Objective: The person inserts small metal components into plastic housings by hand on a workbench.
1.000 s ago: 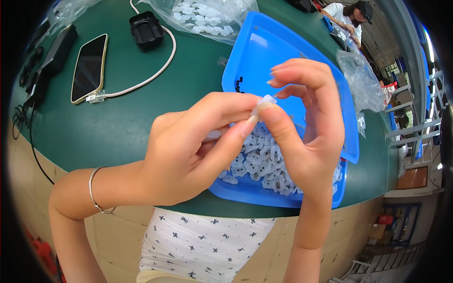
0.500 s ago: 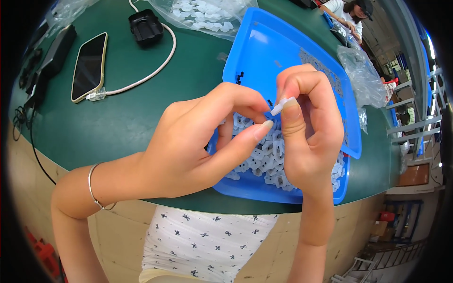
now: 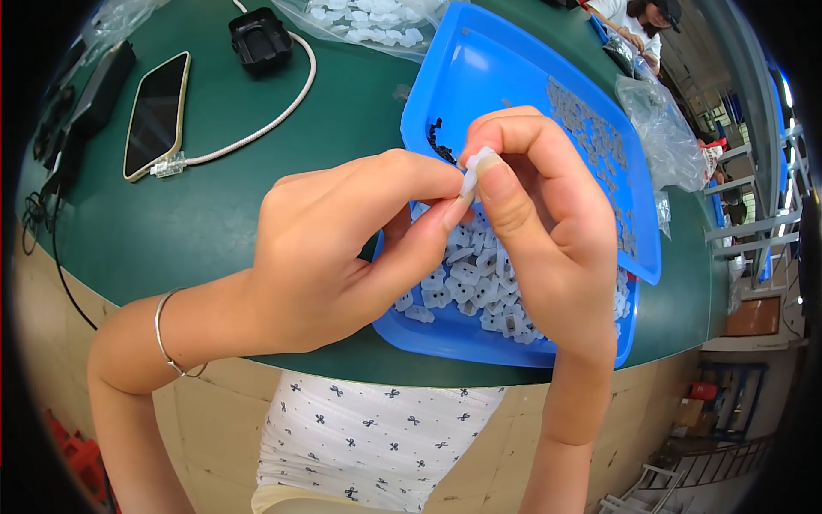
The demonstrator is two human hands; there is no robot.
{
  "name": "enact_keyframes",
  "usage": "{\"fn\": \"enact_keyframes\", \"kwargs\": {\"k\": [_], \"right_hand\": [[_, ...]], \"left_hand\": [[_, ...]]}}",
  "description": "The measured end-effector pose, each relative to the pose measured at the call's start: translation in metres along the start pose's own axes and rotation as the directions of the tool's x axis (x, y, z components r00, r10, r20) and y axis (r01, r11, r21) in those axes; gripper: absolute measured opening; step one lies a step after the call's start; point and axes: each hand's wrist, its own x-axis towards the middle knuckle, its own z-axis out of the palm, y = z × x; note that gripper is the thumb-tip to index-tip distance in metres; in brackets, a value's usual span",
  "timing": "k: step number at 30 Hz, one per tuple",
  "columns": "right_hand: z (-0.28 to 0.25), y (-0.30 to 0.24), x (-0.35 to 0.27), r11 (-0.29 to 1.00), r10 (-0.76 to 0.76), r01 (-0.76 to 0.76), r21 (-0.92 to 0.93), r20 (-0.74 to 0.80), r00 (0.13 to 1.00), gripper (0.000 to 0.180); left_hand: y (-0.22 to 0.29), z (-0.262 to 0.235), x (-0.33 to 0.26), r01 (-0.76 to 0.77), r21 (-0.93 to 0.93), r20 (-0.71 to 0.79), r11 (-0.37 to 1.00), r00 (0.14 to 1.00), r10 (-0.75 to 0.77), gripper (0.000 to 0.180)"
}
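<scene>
A small white translucent plastic piece (image 3: 476, 168) is pinched between the thumb and fingers of my right hand (image 3: 552, 223). My left hand (image 3: 334, 240) comes in from the side, its thumb and forefinger closed at the lower end of the same piece. Whether the left fingers also hold something small is hidden. Both hands are above a blue tray (image 3: 505, 353) heaped with similar white pieces (image 3: 479, 283), some with dark holes. Behind it, a second blue tray (image 3: 479, 64) holds small black parts (image 3: 438, 141) near its left wall and many small grey parts (image 3: 591, 128).
A phone (image 3: 157, 116) with a white cable (image 3: 257, 134) and a black holder (image 3: 259, 40) lie on the green table (image 3: 214, 206). Clear bags (image 3: 364, 21) of white pieces are at the back. Across the table sits another person (image 3: 634, 30).
My left thumb and forefinger have closed onto the white piece; before, they were apart from it. My right hand has shifted slightly left with the piece, uncovering more black parts.
</scene>
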Motion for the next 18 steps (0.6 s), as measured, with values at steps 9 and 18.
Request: {"fn": "enact_keyframes", "kwargs": {"k": [9,18], "right_hand": [[0.0062,0.0002,-0.0037,0.995,-0.053,0.054,-0.086,0.011,0.999,0.006],[0.0034,-0.0051,-0.0014,0.996,-0.073,0.066,-0.059,-0.113,0.991,0.010]], "left_hand": [[-0.0017,0.0006,-0.0042,-0.077,0.042,0.057,0.996,0.996,0.075,0.023],[0.0039,-0.0084,0.0046,-0.109,0.023,0.109,0.994,0.988,0.106,0.025]]}}
